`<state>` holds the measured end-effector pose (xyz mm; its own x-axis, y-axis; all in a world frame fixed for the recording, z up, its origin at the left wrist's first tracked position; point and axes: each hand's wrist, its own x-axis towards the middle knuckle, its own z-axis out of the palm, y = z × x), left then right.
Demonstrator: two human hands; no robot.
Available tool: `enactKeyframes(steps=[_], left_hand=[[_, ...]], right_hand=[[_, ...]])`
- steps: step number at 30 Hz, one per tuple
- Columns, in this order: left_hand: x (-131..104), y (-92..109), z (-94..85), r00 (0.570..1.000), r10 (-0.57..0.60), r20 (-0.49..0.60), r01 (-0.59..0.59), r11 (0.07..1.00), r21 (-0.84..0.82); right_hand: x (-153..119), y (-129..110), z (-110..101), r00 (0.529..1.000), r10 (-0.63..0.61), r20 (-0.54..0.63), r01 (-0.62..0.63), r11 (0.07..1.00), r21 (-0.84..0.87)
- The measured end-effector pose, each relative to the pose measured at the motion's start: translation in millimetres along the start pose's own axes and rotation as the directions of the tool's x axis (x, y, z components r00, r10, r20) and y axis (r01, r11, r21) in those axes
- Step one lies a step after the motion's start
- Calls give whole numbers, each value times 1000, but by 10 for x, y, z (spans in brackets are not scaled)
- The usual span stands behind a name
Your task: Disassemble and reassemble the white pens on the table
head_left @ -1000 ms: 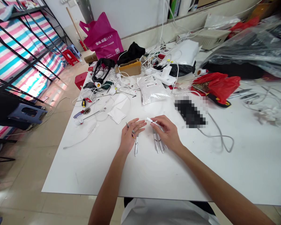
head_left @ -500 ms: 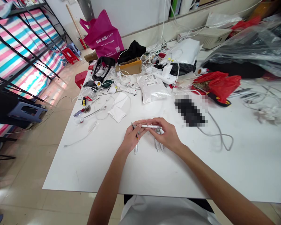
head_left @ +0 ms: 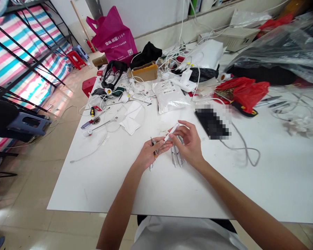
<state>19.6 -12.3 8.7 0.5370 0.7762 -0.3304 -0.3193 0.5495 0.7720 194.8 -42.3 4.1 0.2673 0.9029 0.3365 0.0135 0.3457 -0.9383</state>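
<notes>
A white pen (head_left: 171,132) is held slantwise above the table, its upper end pointing away to the right. My right hand (head_left: 189,144) is closed around it with thumb and fingers. My left hand (head_left: 149,151) meets its lower end with the thumb and fingertips. Between the left fingers there is also a thin dark piece with a yellowish tip (head_left: 153,147), partly hidden; its kind is unclear. Several silvery pens (head_left: 175,158) lie on the table under my right hand, partly covered by it. Another silvery pen-like piece (head_left: 151,166) shows below my left hand.
A pixelated black device (head_left: 212,125) with a grey cable lies to the right on the white table (head_left: 99,187). Behind my hands are a white parcel (head_left: 169,97) and folded white paper (head_left: 131,118). Screwdrivers (head_left: 90,123), tangled cables and a red bag (head_left: 250,92) sit further off.
The white pen has turned from nearly level to a steep slant, its right end lifted. My right hand has opened its fingers a little and shifted slightly right; my left hand stays nearly in place.
</notes>
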Motion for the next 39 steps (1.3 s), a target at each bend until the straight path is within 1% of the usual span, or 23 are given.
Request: enactKeyframes(steps=[2, 5, 8, 10, 11, 12, 13, 14, 15, 16, 18, 19, 20, 21, 23, 26, 32, 34, 36, 39], left_hand=[[0, 14, -8, 1000, 0, -28, 0, 1000, -2], [2, 30, -11, 998, 6, -59, -7, 1000, -14], [2, 37, -6, 997, 0, -77, -2, 1000, -29], [2, 37, 1, 996, -3, -84, 0, 999, -38], [3, 35, 3, 996, -4, -87, 0, 999, -41], [4, 31, 6, 996, -5, -89, 1, 999, -43], [7, 26, 6, 996, -5, -91, 1, 999, -42], [10, 21, 6, 996, -5, -92, 2, 999, -41], [14, 14, 4, 996, -3, -93, -1, 999, -40], [19, 8, 1, 996, 3, -92, -7, 999, -41], [27, -5, -6, 997, 28, -76, -31, 999, -42], [30, -10, -8, 997, 44, -65, -46, 998, -42], [32, -14, -10, 997, 57, -55, -60, 997, -41], [33, -17, -11, 997, 67, -48, -68, 997, -39], [33, -22, -9, 996, 70, -46, -72, 997, -39], [34, -32, -6, 997, 60, -54, -62, 997, -42], [38, -43, -11, 998, 33, -52, -35, 999, -29], [34, -26, -8, 998, 27, -54, -29, 999, -38], [23, 2, -2, 998, 22, -58, -25, 998, -51], [-5, 48, 5, 998, 21, -54, -24, 998, -55]], right_hand=[[32, -13, 3, 995, 76, -64, -69, 992, 102], [96, -19, -15, 969, 211, -132, -177, 957, 232], [150, 1, -49, 934, 337, -117, -274, 888, 369], [164, 19, -76, 924, 373, -86, -307, 856, 415], [163, 26, -90, 925, 373, -68, -316, 860, 401], [156, 29, -103, 932, 358, -46, -321, 880, 351], [145, 29, -112, 945, 327, -20, -310, 913, 264], [130, 24, -116, 961, 276, 12, -274, 950, 147], [113, 16, -115, 976, 210, 53, -211, 977, 15], [95, 7, -107, 985, 139, 105, -128, 986, -110], [64, -12, -77, 981, 22, 194, 35, 958, -286], [54, -18, -59, 975, -9, 220, 84, 938, -336], [47, -19, -43, 973, -16, 232, 103, 923, -371], [44, -18, -31, 974, -4, 228, 96, 914, -393], [50, -10, -22, 979, 43, 200, 43, 912, -408], [73, -6, -38, 980, 109, 169, -37, 923, -382], [103, -25, -71, 975, 146, 166, -92, 950, -298], [105, -13, -80, 973, 177, 150, -135, 958, -254], [107, 7, -92, 967, 232, 105, -209, 959, -191], [115, 33, -108, 945, 323, 51, -319, 945, -71]])
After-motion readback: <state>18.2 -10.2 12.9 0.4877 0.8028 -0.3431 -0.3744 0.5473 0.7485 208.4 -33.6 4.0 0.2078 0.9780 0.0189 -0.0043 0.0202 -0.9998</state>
